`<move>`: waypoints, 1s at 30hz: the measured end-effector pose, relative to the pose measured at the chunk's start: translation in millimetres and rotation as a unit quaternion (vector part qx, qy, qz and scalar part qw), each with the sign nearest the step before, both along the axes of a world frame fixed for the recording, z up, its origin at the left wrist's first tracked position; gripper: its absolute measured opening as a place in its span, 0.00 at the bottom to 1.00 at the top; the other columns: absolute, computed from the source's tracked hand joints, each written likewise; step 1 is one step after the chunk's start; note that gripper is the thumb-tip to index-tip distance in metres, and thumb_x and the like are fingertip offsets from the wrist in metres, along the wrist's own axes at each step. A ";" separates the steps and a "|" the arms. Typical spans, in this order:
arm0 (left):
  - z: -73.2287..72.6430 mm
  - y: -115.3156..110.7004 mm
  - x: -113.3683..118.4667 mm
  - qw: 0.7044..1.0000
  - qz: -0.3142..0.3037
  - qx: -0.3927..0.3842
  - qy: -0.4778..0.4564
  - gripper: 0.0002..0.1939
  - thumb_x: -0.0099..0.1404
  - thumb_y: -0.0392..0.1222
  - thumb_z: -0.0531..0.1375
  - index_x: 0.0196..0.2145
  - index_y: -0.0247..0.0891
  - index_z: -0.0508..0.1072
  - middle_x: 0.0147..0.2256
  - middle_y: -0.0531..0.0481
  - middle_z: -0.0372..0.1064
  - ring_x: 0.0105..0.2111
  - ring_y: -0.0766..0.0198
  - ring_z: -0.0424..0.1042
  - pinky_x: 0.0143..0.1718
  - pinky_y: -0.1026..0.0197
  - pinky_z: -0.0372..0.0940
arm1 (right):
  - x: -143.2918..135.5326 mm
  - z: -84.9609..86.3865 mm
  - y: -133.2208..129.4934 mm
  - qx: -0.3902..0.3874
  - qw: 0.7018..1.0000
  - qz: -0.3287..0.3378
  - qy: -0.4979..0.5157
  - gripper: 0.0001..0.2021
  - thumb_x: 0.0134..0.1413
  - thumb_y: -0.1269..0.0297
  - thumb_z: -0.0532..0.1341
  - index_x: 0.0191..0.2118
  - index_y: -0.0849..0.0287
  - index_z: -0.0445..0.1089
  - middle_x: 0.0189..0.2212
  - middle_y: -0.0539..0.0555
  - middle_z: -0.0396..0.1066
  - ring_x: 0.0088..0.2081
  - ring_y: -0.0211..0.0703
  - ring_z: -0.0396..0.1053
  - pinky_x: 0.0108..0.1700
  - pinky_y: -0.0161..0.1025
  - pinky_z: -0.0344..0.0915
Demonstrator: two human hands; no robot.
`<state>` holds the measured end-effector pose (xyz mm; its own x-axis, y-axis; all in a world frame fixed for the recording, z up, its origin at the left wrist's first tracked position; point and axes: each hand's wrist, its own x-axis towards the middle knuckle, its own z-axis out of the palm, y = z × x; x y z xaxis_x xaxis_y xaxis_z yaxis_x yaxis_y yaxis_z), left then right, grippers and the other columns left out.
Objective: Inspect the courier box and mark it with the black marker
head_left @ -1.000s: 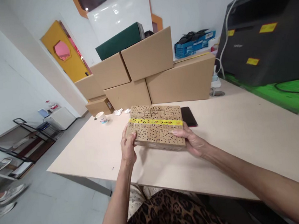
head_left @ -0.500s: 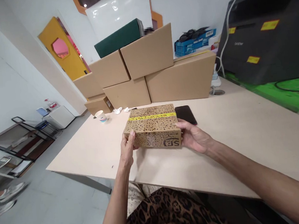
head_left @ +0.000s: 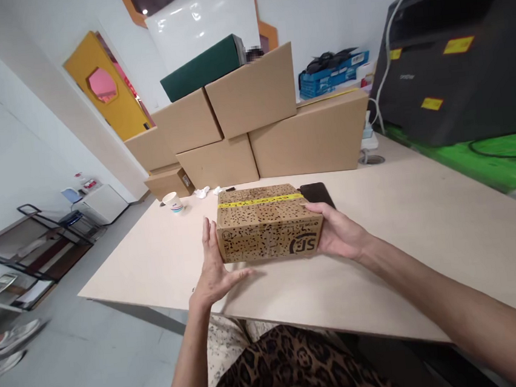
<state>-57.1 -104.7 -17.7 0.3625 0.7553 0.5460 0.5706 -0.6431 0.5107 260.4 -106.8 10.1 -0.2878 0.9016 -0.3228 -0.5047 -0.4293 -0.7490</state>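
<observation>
Over beige table [head_left: 426,232], speckled box [head_left: 268,232] between both hands' fingers [head_left: 208,241].

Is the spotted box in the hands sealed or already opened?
Sealed. The spotted box has its top flaps flat and closed, with an unbroken strip of yellow tape running across the top. The left hand and right hand hold its ends.
</observation>
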 end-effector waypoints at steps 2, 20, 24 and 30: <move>6.6 0.8 -7.7 0.997 -0.015 0.058 0.053 0.73 0.54 0.61 0.76 0.77 0.53 0.27 0.78 0.34 0.18 0.77 0.27 0.30 0.72 0.23 0.45 | 3.3 -3.4 1.5 0.003 0.999 0.039 -0.003 0.23 0.66 0.48 0.57 0.61 0.52 0.71 0.43 0.59 0.82 0.38 0.52 0.78 0.39 0.53 0.76; 26.1 -4.9 19.7 0.963 -0.001 -0.053 -0.263 0.57 0.43 0.62 0.77 0.68 0.42 0.65 0.65 0.37 0.62 0.68 0.35 0.60 0.70 0.38 0.58 | 10.1 -25.4 -6.2 0.345 0.934 0.023 -0.090 0.61 0.47 0.37 0.74 0.79 0.43 0.38 0.74 0.60 0.57 0.73 0.62 0.57 0.71 0.61 0.57; 25.9 -2.1 28.9 0.922 -0.019 -0.148 -0.357 0.51 0.47 0.59 0.76 0.65 0.40 0.68 0.60 0.38 0.71 0.62 0.39 0.70 0.62 0.45 0.67 | 9.1 -24.1 -9.2 0.369 0.921 0.018 -0.121 0.66 0.44 0.49 0.78 0.79 0.44 0.33 0.74 0.62 0.55 0.72 0.64 0.58 0.71 0.64 0.56; 23.7 -2.8 38.5 0.881 -0.049 -0.278 -0.381 0.41 0.54 0.60 0.73 0.60 0.36 0.73 0.50 0.38 0.80 0.55 0.41 0.77 0.57 0.46 0.72 | -3.9 -29.8 -6.2 0.296 0.945 -0.107 -0.086 0.49 0.47 0.52 0.76 0.72 0.45 0.54 0.68 0.58 0.66 0.67 0.63 0.67 0.70 0.62 0.60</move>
